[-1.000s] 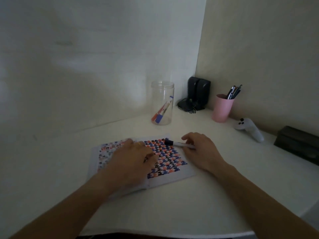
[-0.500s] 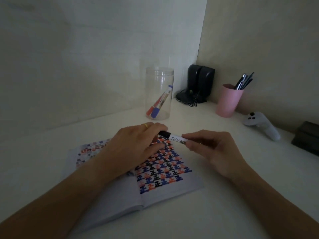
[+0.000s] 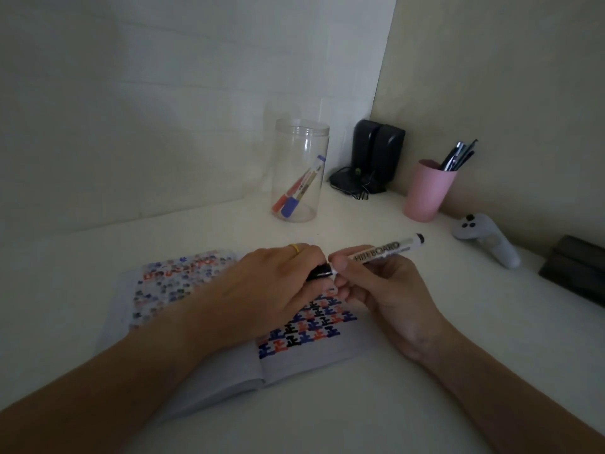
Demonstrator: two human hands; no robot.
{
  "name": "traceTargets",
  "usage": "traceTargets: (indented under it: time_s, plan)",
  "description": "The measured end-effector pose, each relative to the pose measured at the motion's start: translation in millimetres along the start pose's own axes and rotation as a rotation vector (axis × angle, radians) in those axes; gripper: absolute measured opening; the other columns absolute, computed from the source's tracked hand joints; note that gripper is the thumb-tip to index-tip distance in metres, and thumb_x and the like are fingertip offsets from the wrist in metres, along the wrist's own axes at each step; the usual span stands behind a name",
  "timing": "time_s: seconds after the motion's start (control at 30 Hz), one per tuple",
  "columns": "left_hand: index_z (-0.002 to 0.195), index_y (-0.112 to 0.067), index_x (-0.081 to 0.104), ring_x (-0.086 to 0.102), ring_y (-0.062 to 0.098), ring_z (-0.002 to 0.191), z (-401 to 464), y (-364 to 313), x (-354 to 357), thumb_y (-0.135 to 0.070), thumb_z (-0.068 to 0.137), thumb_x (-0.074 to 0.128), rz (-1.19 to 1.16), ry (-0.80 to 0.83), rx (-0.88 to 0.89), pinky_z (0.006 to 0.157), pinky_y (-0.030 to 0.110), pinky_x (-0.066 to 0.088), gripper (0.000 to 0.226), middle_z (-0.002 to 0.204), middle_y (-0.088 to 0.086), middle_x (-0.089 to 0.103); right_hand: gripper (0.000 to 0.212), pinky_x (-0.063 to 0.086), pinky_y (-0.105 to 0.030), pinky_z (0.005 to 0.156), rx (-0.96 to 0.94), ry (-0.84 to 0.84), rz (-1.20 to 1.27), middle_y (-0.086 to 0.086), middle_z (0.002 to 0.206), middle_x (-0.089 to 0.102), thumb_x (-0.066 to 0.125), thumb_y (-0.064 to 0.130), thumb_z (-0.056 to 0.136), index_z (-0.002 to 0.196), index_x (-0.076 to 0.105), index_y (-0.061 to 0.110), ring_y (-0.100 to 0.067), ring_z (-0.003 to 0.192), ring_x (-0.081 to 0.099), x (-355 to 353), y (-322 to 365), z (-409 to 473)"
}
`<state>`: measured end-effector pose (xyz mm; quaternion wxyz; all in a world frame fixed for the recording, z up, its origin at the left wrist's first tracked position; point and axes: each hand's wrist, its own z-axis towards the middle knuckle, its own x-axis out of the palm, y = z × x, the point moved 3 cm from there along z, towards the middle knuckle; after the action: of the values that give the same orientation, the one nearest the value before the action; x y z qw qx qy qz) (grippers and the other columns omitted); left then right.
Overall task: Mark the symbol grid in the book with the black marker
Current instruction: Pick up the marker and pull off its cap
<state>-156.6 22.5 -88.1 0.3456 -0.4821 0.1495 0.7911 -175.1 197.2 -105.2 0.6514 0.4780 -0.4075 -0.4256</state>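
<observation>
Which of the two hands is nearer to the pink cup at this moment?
The right. The right hand holds the black marker over the book, below and left of the pink cup. The left hand, on the marker's cap, lies farther left.

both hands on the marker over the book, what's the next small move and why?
Probably pull the cap off. The left hand pinches the black cap while the right hand grips the barrel of the black marker, held above the symbol grid in the open book. The tip looks still covered, so no marking yet.
</observation>
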Motion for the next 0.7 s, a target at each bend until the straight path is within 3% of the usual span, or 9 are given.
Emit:
traceTargets:
  time_s: [0.13,0.2,0.27,0.33,0.37,0.43,0.5,0.53,0.7]
  plan:
    - [0.087,-0.016,0.050,0.051,0.017,0.057,4.3,-8.6,1.1,-0.042,0.104,0.033,-0.247,0.089,-0.086,0.060,0.037,0.043,0.036,0.067,0.001,0.055,0.023,0.046,-0.019,0.050,0.034,-0.004,0.041,-0.005,0.057,0.063,0.071,0.021,0.086,0.076,0.070,0.000,-0.013,0.048,0.054,-0.2,-1.7,0.2]
    - [0.080,-0.008,0.049,0.041,0.014,0.048,6.9,-13.0,3.6,-0.040,0.104,0.032,-0.531,0.217,-0.229,0.051,0.031,0.038,0.043,0.060,0.001,0.047,0.023,0.044,-0.018,0.046,0.055,0.007,0.079,-0.003,0.054,0.061,0.069,0.019,0.088,0.075,0.068,0.000,-0.011,0.044,0.052,1.9,-2.1,-0.9]
    - [0.068,-0.013,0.044,0.026,0.013,0.043,6.1,-13.0,6.0,-0.038,0.104,0.033,-0.949,0.351,-0.401,0.042,0.027,0.027,0.045,0.053,-0.003,0.032,0.021,0.042,-0.018,0.045,0.071,0.006,0.128,-0.002,0.052,0.059,0.068,0.019,0.087,0.073,0.070,0.004,-0.010,0.045,0.050,0.2,0.1,-1.0]
    - [0.061,-0.022,0.044,0.021,0.013,0.040,3.0,-4.3,-0.2,-0.041,0.101,0.035,-1.204,0.330,-0.509,0.039,0.024,0.023,0.045,0.050,-0.007,0.028,0.019,0.037,-0.019,0.045,0.085,-0.091,0.172,0.001,0.054,0.057,0.070,0.023,0.084,0.074,0.074,0.008,-0.010,0.048,0.046,-13.7,2.7,2.7]
    - [0.060,-0.023,0.043,0.023,0.011,0.039,0.3,4.1,-4.7,-0.044,0.100,0.033,-1.154,0.257,-0.513,0.040,0.022,0.025,0.046,0.050,-0.009,0.029,0.018,0.036,-0.019,0.044,0.091,-0.168,0.192,0.001,0.055,0.055,0.071,0.024,0.085,0.075,0.074,0.009,-0.011,0.048,0.044,-24.1,4.0,4.7]
    - [0.065,-0.028,0.041,0.037,0.007,0.040,-6.5,20.9,-16.5,-0.054,0.099,0.025,-0.683,0.052,-0.406,0.047,0.016,0.031,0.046,0.051,-0.012,0.038,0.020,0.036,-0.019,0.041,0.081,-0.273,0.182,0.000,0.056,0.054,0.070,0.023,0.089,0.076,0.075,0.008,-0.012,0.047,0.043,-38.8,4.7,6.6]
    - [0.080,-0.034,0.043,0.052,0.003,0.054,-10.9,23.1,-22.5,-0.060,0.099,0.012,-0.150,-0.002,-0.225,0.055,0.014,0.035,0.045,0.062,-0.013,0.050,0.020,0.037,-0.021,0.042,0.061,-0.265,0.092,-0.001,0.055,0.056,0.069,0.021,0.091,0.078,0.076,0.007,-0.013,0.046,0.046,-38.4,3.8,6.8]
    - [0.087,-0.035,0.045,0.055,0.002,0.061,-10.8,23.4,-20.2,-0.060,0.098,0.013,-0.035,0.007,-0.185,0.059,0.015,0.038,0.042,0.069,-0.013,0.055,0.020,0.038,-0.022,0.042,0.053,-0.250,0.048,-0.002,0.054,0.057,0.069,0.021,0.091,0.079,0.076,0.006,-0.014,0.045,0.046,-35.8,3.2,6.2]
    - [0.112,-0.034,0.057,0.058,0.005,0.080,-11.4,21.4,-6.9,-0.059,0.097,0.034,0.017,0.068,-0.079,0.072,0.028,0.050,0.037,0.099,-0.014,0.062,0.010,0.043,-0.024,0.043,0.043,-0.167,-0.027,-0.008,0.056,0.060,0.067,0.004,0.090,0.087,0.077,0.004,-0.017,0.046,0.051,-26.3,10.5,-1.9]
